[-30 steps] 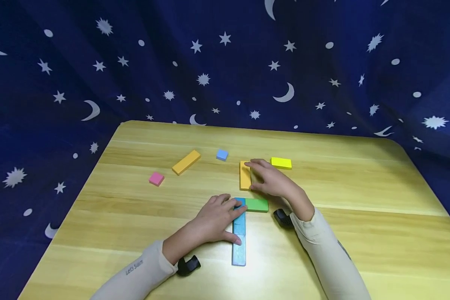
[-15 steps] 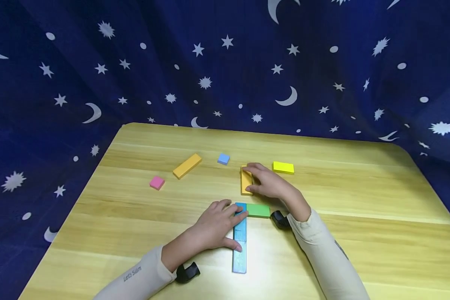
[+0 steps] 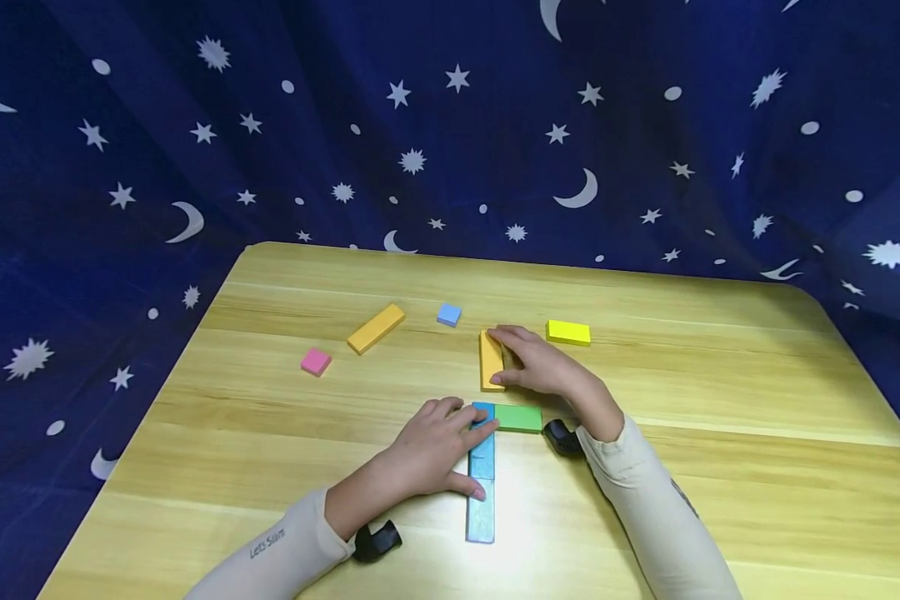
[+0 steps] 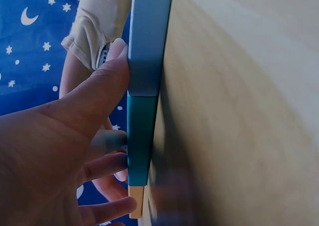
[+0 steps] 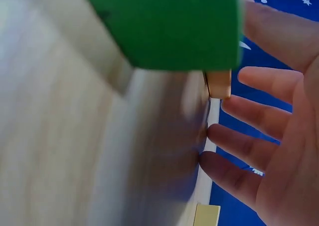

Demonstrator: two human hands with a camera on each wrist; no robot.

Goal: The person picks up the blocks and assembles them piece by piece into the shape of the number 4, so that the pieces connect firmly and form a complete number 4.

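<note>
Two blue blocks lie end to end, the far blue block (image 3: pixel 482 458) and the near blue block (image 3: pixel 481 521). My left hand (image 3: pixel 427 450) rests over them, fingertips on the far one and thumb on the near one. A green block (image 3: pixel 518 418) meets the far blue block's right side. Beyond them, my right hand (image 3: pixel 542 364) spans an orange block (image 3: pixel 490 367), index finger at its far end and thumb near its near end. In the right wrist view the green block (image 5: pixel 174 26) hides most of the orange block (image 5: pixel 219 84); the other fingers are extended.
A second orange block (image 3: pixel 376 328), a pink block (image 3: pixel 316 362) and a small light-blue block (image 3: pixel 449 314) lie to the far left. A yellow block (image 3: pixel 568 332) is beyond my right hand. A starry blue curtain (image 3: pixel 450 167) hangs behind the wooden table (image 3: pixel 682 358).
My right thumb has moved onto the near part of the orange block, and the block has shifted slightly left. My left hand stays on the blue blocks. The view shifts slightly.
</note>
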